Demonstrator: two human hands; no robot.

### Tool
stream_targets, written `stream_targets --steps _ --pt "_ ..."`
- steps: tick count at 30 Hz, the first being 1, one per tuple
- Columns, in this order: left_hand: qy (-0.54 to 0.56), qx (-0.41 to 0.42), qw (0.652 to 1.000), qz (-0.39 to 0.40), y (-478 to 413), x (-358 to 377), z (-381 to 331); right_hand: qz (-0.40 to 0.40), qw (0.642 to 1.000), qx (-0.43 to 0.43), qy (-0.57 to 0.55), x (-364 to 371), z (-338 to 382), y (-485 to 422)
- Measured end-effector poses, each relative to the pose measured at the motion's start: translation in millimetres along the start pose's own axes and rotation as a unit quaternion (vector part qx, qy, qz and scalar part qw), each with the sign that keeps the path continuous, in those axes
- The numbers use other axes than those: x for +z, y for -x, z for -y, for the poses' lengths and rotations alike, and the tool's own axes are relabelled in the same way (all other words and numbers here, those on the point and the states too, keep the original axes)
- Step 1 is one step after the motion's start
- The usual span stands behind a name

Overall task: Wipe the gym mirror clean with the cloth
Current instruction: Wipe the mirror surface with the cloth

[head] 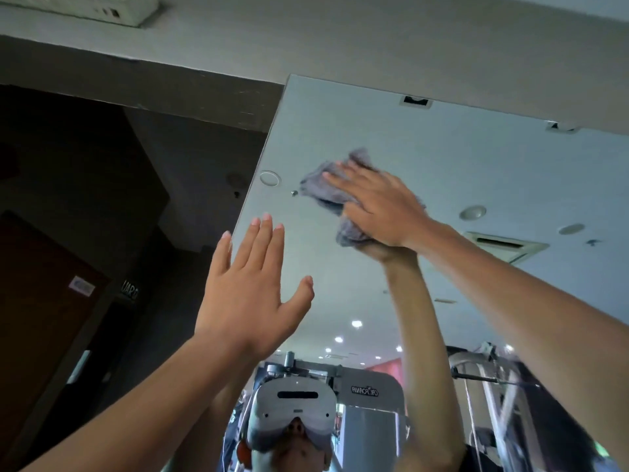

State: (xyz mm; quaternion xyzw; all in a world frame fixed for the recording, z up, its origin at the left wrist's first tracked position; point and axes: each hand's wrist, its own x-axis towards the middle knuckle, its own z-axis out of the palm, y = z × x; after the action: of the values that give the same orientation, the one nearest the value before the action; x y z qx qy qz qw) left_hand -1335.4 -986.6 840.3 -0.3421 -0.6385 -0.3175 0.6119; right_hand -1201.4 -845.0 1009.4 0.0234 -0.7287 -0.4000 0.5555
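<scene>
The mirror [442, 172] fills the right and centre of the view, seen from below. Its top edge meets a pale wall [306, 46] and its left edge borders a dark doorway [85, 199]. The glass reflects a ceiling with round lights, a gym machine [367, 390] and, at the bottom, the person's headset [294, 403].

Both bare arms are raised toward the glass.

The left hand [252, 284] is held up at the mirror's left edge. Its grip is fully open, fingers straight and close together, thumb out to the side, holding nothing. Whether its palm touches the glass cannot be told.

The right hand [381, 206] lies flat on the upper left part of the mirror. Its grip is open, fingers straight and slightly spread, pressing the cloth [323, 190] against the glass rather than curling round it.

The cloth is grey and crumpled, sandwiched between this hand and the mirror. It lies under the palm and fingers, and bunched folds stick out past the fingertips toward the upper left and below the heel of the hand. The reflected arm rises to meet the hand at the cloth.

Two clips [415, 101] sit along the mirror's top edge. A small stud [294, 193] is set in the glass just left of the cloth, not touching it.
</scene>
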Motion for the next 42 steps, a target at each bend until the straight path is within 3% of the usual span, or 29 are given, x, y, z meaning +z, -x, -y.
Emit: stream_targets --steps 4,6,8,10,12,14,16,19,21,24,27,29,32,34,36,40,42 --pt "-0.001 -0.009 1.000 0.012 1.2 0.0 1.9 -0.054 0.961 0.270 0.010 0.8 -31.5 -17.4" --pt "0.000 -0.006 1.000 0.015 0.7 -1.3 2.4 -0.072 0.948 0.309 0.018 5.1 -9.9 -31.1" --pt "0.000 -0.007 1.000 0.019 2.0 -1.7 2.9 -0.054 0.968 0.245 0.026 8.7 14.8 -29.1" --pt "0.000 -0.006 1.000 0.018 3.3 -1.5 4.0 -0.010 0.993 0.110 0.031 8.2 24.9 -9.3" --pt "0.003 -0.004 1.000 0.015 3.7 -1.0 4.9 0.038 0.999 -0.026 -0.011 -3.4 11.6 10.8" --pt "0.007 -0.001 1.000 0.014 5.9 -1.0 4.6 0.046 0.995 -0.087 -0.026 -10.4 -16.8 14.0" --pt "0.009 -0.002 1.000 0.011 9.5 -0.5 5.4 0.007 1.000 -0.001 -0.017 -9.7 -39.6 -0.7" --pt "0.009 -0.002 1.000 0.021 16.5 -0.9 8.3 -0.060 0.970 0.234 0.008 5.7 -16.2 -41.2" --pt "0.008 0.000 1.000 0.019 18.7 -0.5 10.8 -0.074 0.958 0.277 0.002 16.8 29.3 -68.6" --pt "0.011 0.002 1.000 0.023 26.2 0.2 12.2 -0.025 0.992 0.119 0.014 22.8 74.8 -75.9" --pt "0.008 0.011 1.000 0.014 45.4 1.9 18.4 0.026 0.998 -0.055 -0.029 9.8 53.1 -57.3" --pt "0.011 0.018 1.000 0.011 54.3 3.4 24.7 0.003 0.999 -0.034 -0.035 4.4 28.7 -55.7" --pt "0.015 0.020 1.000 0.001 54.2 5.4 27.2 -0.057 0.984 0.169 -0.011 9.2 20.4 -71.3" --pt "0.017 0.023 1.000 0.001 53.1 4.9 27.8 -0.066 0.974 0.216 0.007 16.9 50.6 -83.6" --pt "0.017 0.020 1.000 -0.002 53.5 4.9 29.0 -0.046 0.988 0.145 0.016 22.5 89.0 -83.8" --pt "0.023 0.022 0.999 -0.017 54.5 7.2 28.0 0.059 0.993 -0.096 -0.033 16.8 106.6 -43.8" --pt "0.032 0.023 0.999 -0.028 54.7 9.4 28.2 0.038 0.991 -0.121 -0.038 10.8 81.1 -39.8"
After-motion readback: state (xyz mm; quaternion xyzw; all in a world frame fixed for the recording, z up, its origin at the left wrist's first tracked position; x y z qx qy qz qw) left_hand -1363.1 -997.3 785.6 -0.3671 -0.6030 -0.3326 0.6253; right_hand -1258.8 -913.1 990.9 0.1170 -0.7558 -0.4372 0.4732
